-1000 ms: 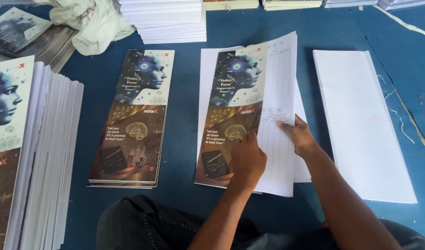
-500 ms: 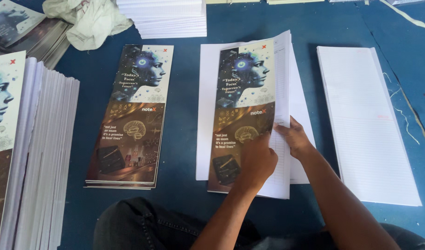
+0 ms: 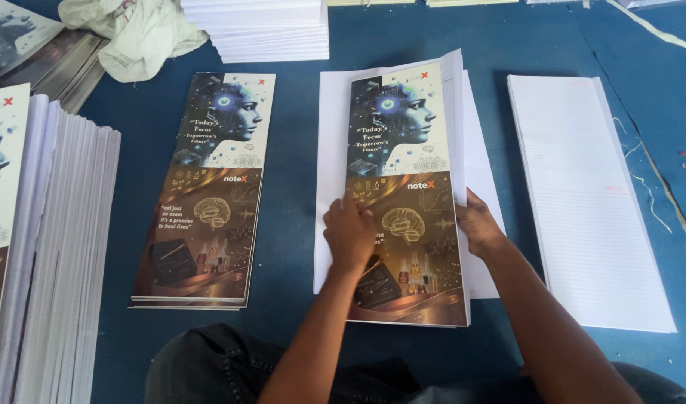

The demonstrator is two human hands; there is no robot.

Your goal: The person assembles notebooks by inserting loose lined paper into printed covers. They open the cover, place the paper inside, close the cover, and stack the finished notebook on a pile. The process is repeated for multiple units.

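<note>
A long printed cover sheet (image 3: 403,142), with a blue face picture above and a brown brain picture below, lies on a stack of white ruled pages (image 3: 477,157) in the middle of the blue surface. My left hand (image 3: 350,232) presses flat on the cover's lower left part. My right hand (image 3: 479,224) rests on the cover's right edge and the pages beside it. Neither hand has anything lifted.
A pile of the same covers (image 3: 204,194) lies to the left. A tall stack of assembled booklets (image 3: 44,247) stands at far left. A ruled paper pad (image 3: 586,194) lies right. More white paper (image 3: 264,30) and a crumpled cloth (image 3: 137,30) sit at the back.
The cover has been slid right and squared onto the pages. My left hand has shifted from the cover's bottom to its left side; my right hand now sits at its right edge.
</note>
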